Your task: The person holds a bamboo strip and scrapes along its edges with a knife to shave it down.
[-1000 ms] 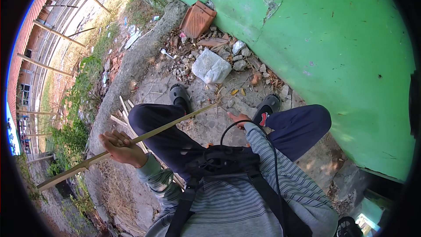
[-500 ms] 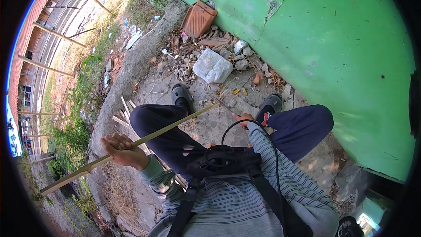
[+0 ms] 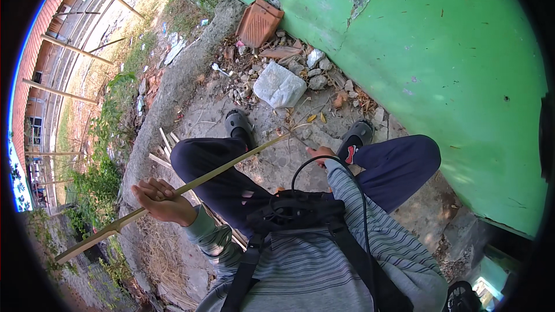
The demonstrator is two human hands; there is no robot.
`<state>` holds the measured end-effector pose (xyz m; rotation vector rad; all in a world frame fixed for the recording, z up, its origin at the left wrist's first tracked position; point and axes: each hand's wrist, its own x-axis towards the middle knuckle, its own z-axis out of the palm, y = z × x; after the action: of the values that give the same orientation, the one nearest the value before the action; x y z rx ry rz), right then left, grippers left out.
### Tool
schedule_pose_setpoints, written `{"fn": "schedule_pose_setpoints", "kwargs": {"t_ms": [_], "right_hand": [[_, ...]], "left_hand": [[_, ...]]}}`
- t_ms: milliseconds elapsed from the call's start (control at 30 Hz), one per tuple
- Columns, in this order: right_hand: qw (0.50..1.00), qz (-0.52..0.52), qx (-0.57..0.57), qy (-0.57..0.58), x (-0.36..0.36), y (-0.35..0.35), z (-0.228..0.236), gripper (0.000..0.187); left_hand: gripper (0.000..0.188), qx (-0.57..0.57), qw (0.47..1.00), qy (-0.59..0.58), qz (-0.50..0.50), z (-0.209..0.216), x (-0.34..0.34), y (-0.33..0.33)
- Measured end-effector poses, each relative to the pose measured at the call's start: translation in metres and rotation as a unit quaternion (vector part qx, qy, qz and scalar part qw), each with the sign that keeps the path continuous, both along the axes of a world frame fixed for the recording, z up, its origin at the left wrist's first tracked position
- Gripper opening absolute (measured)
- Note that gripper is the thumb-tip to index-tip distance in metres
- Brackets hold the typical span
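Left hand grips bamboo strip across knees, green wall near right.

bamboo strip | long, thin, pale; slanted across lap; far tip near ground

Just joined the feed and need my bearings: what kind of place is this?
Outdoors, probably a rough yard beside a building: a painted green wall, rubble with a broken clay tile and white sack at its foot, bare cracked ground, and weeds along a concrete curb.
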<state>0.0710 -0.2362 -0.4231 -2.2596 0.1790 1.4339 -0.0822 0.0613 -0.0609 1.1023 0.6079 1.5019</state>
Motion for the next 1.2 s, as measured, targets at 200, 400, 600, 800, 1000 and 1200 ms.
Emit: {"fn": "schedule_pose_setpoints", "kwargs": {"t_ms": [200, 400, 600, 800, 1000, 1200], "right_hand": [[0.994, -0.074, 0.048, 0.07, -0.003, 0.003, -0.002, 0.072], [0.998, -0.045, 0.024, 0.035, -0.002, -0.004, 0.004, 0.068], [0.998, -0.055, 0.005, 0.036, -0.006, 0.003, 0.01, 0.067], [0.996, -0.085, 0.008, 0.016, -0.005, -0.007, 0.0, 0.067], [0.998, -0.062, -0.002, 0.022, -0.007, -0.004, -0.007, 0.07], [0.968, 0.149, 0.116, -0.165, -0.011, 0.025, 0.009, 0.058]], "left_hand": [[0.045, -0.002, 1.0, 0.001, -0.002, 0.004, 0.006, -0.004], [0.045, 0.009, 1.0, -0.001, -0.005, -0.001, -0.001, 0.001], [0.045, 0.014, 1.0, -0.011, 0.0, -0.001, -0.001, -0.001], [0.044, 0.009, 1.0, -0.01, 0.0, -0.002, -0.003, 0.001], [0.044, 0.021, 1.0, 0.003, -0.019, 0.001, -0.002, -0.005], [0.046, 0.021, 0.985, -0.035, -0.169, -0.003, 0.001, -0.017]]}}
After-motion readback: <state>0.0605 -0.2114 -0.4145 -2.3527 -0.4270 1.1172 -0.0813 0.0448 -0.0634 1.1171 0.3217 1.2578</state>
